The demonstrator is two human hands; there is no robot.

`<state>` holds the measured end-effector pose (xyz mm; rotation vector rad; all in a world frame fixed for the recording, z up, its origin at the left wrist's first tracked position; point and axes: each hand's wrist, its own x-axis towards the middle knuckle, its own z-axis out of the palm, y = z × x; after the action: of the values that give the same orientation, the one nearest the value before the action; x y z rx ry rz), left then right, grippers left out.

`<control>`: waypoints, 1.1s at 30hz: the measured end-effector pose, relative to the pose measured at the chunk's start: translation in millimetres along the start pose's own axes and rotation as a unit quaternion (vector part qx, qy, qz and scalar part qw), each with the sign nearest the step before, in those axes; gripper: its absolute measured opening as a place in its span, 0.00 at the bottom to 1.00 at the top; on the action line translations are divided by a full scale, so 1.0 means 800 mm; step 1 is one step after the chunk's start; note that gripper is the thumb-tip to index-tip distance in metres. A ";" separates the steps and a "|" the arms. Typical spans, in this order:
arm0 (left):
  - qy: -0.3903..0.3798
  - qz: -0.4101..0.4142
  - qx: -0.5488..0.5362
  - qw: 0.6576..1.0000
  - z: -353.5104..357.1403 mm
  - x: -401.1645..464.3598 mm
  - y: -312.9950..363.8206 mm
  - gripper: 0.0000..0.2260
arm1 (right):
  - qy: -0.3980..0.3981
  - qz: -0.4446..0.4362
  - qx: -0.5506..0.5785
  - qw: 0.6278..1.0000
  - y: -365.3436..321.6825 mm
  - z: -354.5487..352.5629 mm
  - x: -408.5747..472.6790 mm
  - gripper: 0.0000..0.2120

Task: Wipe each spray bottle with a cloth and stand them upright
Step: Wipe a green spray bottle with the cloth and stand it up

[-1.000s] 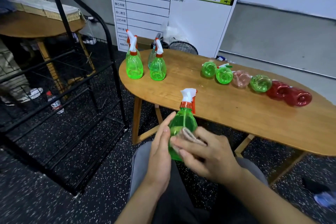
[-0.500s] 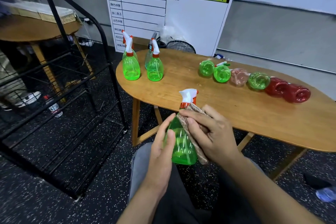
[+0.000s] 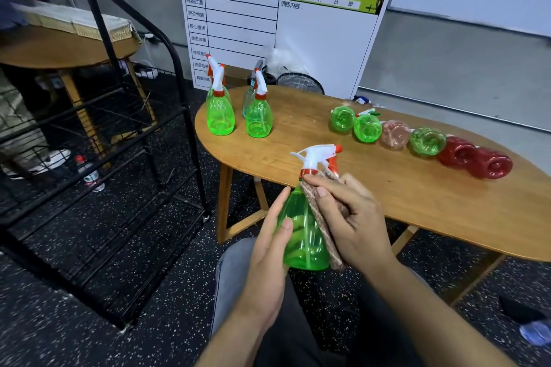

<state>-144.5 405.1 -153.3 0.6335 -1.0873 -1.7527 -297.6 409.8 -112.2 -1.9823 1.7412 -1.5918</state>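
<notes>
I hold a green spray bottle [image 3: 301, 235] upright over my lap, its white and orange trigger head on top. My left hand [image 3: 268, 250] grips its left side, thumb across the front. My right hand [image 3: 348, 217] presses a brownish cloth [image 3: 323, 223] against the bottle's right side and neck. Several wiped bottles stand upright at the table's far left, among them two green ones [image 3: 220, 110] [image 3: 258, 116]. A row of green, pink and red bottles [image 3: 426, 141] lies on its side along the table's back right.
The oval wooden table [image 3: 387, 188] is in front of me. A black metal rack [image 3: 125, 134] stands to the left, a whiteboard [image 3: 298, 27] leans on the wall behind, and another wooden table [image 3: 59, 48] is at far left.
My right hand has slid the cloth up from the bottle's lower body to its neck, and the bottle has turned so its nozzle points right.
</notes>
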 end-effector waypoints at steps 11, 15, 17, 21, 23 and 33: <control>0.047 0.025 -0.007 0.999 -0.001 0.001 0.007 0.21 | -0.103 -0.278 -0.140 0.945 -0.002 -0.002 -0.061 0.12; 0.046 0.034 0.035 0.998 0.000 0.001 0.001 0.17 | -0.054 -0.187 -0.114 0.974 0.004 -0.008 -0.025 0.14; 0.051 0.032 0.044 0.997 0.000 0.002 -0.004 0.19 | -0.016 -0.101 -0.082 0.991 0.006 -0.010 -0.005 0.14; 0.051 0.034 0.035 0.997 -0.003 0.003 -0.008 0.19 | -0.002 -0.045 -0.051 0.998 0.005 0.001 0.003 0.14; 0.058 0.033 0.026 0.997 -0.005 0.005 -0.009 0.20 | -0.010 -0.056 -0.037 0.998 0.001 0.007 -0.011 0.14; 0.047 0.042 0.031 0.998 0.000 0.001 -0.001 0.18 | -0.084 -0.258 -0.111 0.956 0.009 -0.007 -0.046 0.14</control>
<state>-145.2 404.1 -154.1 0.6931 -1.0907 -1.6067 -300.3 438.3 -136.7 -2.7661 1.4699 -1.3176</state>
